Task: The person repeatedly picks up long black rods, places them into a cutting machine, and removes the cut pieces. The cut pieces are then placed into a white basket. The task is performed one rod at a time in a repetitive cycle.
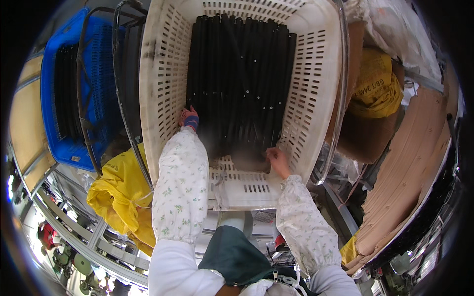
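A white slotted plastic crate [313,85] stands before me, holding a layer of long black tubes [237,74]. Small bright spots, perhaps holes or rivets, dot the tubes, and one tube lies slantwise over the others. My left hand [190,118], in a blue and pink glove or wrap, is at the left edge of the tubes beside the crate wall. At their near right end is my right hand [278,161], bare, with its fingers bent. Whether either hand grips a tube is hidden. Floral sleeve covers [181,185] are on both forearms.
On the left, a blue plastic crate [66,151] with more black tubes sits behind metal frame bars [120,92]. A yellow sack [118,192] lies below it. Cardboard sheets [403,166], another yellow bag [376,85] and a metal rail [342,92] are on the right.
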Tool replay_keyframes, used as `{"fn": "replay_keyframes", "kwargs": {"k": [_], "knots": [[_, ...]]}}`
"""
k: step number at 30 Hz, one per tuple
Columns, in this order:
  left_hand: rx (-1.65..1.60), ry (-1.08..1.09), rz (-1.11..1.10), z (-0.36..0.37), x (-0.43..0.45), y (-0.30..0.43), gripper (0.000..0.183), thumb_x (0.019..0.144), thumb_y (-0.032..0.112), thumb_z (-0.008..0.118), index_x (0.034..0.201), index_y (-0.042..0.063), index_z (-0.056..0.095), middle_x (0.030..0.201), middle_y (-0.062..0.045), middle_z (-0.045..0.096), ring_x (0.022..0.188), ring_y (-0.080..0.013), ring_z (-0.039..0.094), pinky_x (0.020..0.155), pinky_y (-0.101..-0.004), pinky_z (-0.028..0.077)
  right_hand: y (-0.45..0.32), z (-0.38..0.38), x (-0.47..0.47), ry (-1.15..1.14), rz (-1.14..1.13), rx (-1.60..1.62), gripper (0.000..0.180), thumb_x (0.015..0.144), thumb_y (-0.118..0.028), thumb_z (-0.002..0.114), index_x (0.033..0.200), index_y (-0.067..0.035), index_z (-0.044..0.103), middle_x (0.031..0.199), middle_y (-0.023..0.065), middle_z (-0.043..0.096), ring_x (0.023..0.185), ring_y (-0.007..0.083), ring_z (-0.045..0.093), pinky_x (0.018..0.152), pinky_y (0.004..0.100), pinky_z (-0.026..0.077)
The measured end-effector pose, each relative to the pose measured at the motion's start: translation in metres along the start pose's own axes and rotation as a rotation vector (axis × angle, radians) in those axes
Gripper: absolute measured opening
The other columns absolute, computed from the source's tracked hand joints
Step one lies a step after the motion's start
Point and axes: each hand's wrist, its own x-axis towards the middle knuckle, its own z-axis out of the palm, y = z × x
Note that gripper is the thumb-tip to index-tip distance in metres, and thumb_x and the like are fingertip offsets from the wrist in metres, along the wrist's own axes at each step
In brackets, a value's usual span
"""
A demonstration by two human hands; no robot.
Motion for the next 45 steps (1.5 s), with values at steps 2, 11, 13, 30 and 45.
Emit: {"fn": "replay_keyframes", "kwargs": {"k": [2, 11, 13, 30, 45], "knots": [[0.041, -0.119, 0.033, -0.015, -0.011, 0.006, 0.078, 0.084, 0.061, 0.048, 0.136, 0.002, 0.045, 0.134, -0.020, 0.051, 0.122, -0.0385, 0.049, 0.102, -0.0467, 0.040, -0.009, -0.003, -0.011, 0.028, 0.018, -0.007, 0.019, 0.088, -0.014, 0.060, 0.101, -0.002, 0.064, 0.081, 0.0120, 0.068, 0.073, 0.0233, 0.065, 0.066, 0.0342, 0.050], [-0.127, -0.195, 0.054, -0.017, -0.005, 0.002, 0.093, 0.076, 0.070, 0.058, 0.142, 0.007, 0.039, 0.143, -0.025, 0.040, 0.133, -0.0431, 0.035, 0.110, -0.0493, 0.028, -0.050, 0.027, 0.028, 0.304, -0.221, -0.289, 0.028, 0.090, -0.013, 0.056, 0.117, -0.003, 0.054, 0.111, 0.0155, 0.054, 0.095, 0.0351, 0.060, 0.077, 0.0439, 0.048], [-0.133, -0.179, 0.049, -0.016, -0.015, 0.010, 0.085, 0.080, 0.064, 0.058, 0.139, 0.005, 0.042, 0.141, -0.026, 0.042, 0.132, -0.0419, 0.037, 0.109, -0.0485, 0.030, -0.058, 0.032, 0.041, 0.243, -0.185, -0.255, 0.031, 0.090, -0.014, 0.057, 0.119, -0.003, 0.052, 0.114, 0.0152, 0.051, 0.098, 0.0352, 0.058, 0.078, 0.0436, 0.048], [-0.099, 0.173, 0.152, -0.005, -0.118, 0.064, 0.080, 0.086, 0.053, 0.054, 0.144, 0.002, 0.031, 0.145, -0.026, 0.033, 0.135, -0.0370, 0.033, 0.110, -0.0493, 0.027, -0.224, 0.199, 0.103, -0.200, -0.279, 0.090, 0.018, 0.078, -0.010, 0.060, 0.092, -0.001, 0.068, 0.083, 0.0177, 0.067, 0.075, 0.0363, 0.065, 0.068, 0.0400, 0.053], [-0.107, 0.112, 0.321, -0.003, -0.096, 0.053, 0.080, 0.084, 0.054, 0.056, 0.144, 0.007, 0.033, 0.145, -0.024, 0.035, 0.136, -0.0373, 0.031, 0.110, -0.0480, 0.027, -0.188, 0.323, 0.202, 0.063, 0.089, 0.011, 0.051, 0.086, -0.020, 0.057, 0.123, 0.010, 0.040, 0.127, 0.0330, 0.046, 0.119, 0.0450, 0.044, 0.100, 0.0484, 0.035]]}}
